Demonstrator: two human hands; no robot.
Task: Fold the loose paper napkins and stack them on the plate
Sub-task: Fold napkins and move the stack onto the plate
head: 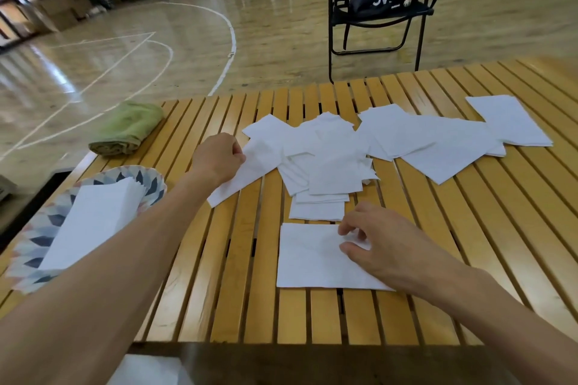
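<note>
A stack of folded napkins point(93, 222) already sits on the plate point(37, 237) at the counter's left edge. Many loose napkins point(406, 141) remain mid-counter. The left hand point(215, 159) pinches one napkin point(237, 175); the right hand point(384, 244) pinches another point(309, 256) near the front edge.

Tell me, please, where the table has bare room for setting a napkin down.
Bare slats lie between the plate and the near napkin under the right hand, and along the near edge. The scattered napkins crowd the middle; the left hand pinches one.
</note>
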